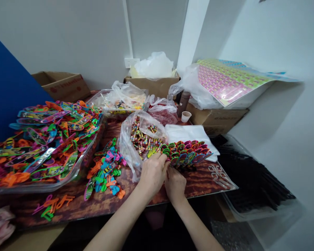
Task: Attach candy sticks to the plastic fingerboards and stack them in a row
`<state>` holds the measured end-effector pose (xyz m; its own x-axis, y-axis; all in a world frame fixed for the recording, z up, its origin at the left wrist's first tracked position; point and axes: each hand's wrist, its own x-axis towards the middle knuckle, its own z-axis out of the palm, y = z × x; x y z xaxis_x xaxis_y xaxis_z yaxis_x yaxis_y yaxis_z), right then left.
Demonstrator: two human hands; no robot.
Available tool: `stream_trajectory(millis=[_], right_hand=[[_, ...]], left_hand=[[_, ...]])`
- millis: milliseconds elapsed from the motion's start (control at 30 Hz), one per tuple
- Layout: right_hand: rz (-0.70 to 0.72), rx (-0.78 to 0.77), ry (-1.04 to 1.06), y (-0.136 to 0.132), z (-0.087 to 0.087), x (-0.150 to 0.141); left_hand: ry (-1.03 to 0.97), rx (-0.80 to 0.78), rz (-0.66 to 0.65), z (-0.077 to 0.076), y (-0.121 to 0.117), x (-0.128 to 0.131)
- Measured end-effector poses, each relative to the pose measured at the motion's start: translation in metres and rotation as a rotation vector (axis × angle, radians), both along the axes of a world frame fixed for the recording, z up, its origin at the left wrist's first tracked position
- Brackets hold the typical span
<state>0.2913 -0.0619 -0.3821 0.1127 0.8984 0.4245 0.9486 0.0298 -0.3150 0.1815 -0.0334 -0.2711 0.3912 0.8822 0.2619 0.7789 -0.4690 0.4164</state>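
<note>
My left hand (153, 171) and my right hand (176, 184) meet at the front middle of the table, fingers bent and pressed together. What they pinch is hidden behind the knuckles. Right beyond them are rows of small toy skateboards (185, 152) in pink, orange, green and blue, standing close together. A yellow-green piece (153, 151) shows just past my left fingers; I cannot tell whether it is held. Left of my hands is a clear plastic bag (125, 139) of small colourful capped tubes (143, 139). A loose heap of bright plastic pieces (108, 170) lies farther left.
A big clear tub (89, 158) heaped with plastic toys fills the left. Behind stand a bag-covered tray (104, 101), a dark bottle (183, 103), a paper cup (186, 116) and cartons (217, 118). White plastic sheets (185, 130) lie behind the skateboards. A bin of black items (251, 177) is right.
</note>
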Motion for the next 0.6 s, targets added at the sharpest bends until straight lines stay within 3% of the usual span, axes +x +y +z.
stream_trajectory(millis=[400,600], right_hand=[[-0.103,-0.147,0.018,0.002,-0.009,-0.004],[-0.097,-0.138,-0.038,0.001,-0.005,0.000]], left_hand=[[-0.022,-0.058,-0.012,-0.005,0.006,0.008],[-0.286,-0.014,-0.022,-0.019,-0.009,-0.004]])
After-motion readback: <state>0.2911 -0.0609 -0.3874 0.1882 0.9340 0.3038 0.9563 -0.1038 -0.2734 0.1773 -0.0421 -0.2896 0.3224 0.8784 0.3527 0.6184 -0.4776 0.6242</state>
